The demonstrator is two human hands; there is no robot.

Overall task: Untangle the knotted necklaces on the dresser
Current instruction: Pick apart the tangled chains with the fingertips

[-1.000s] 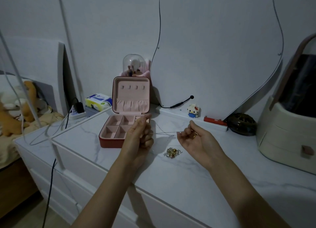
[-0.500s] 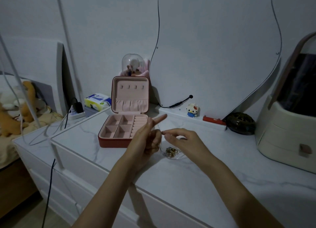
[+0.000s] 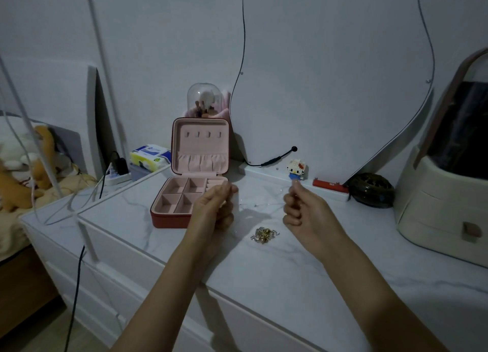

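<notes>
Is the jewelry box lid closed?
No, the jewelry box stands open on the dresser, its lid upright and the pink compartments exposed.

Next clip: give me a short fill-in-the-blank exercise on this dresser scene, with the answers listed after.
1. The red jewellery box with pink lining stands with its lid ____.
2. The small heap of gold and silver chains lies on the white marble-look dresser top, between the two ____.
3. The left hand and right hand stretch a thin ____ between them.

Answers: open; hands; chain
</notes>
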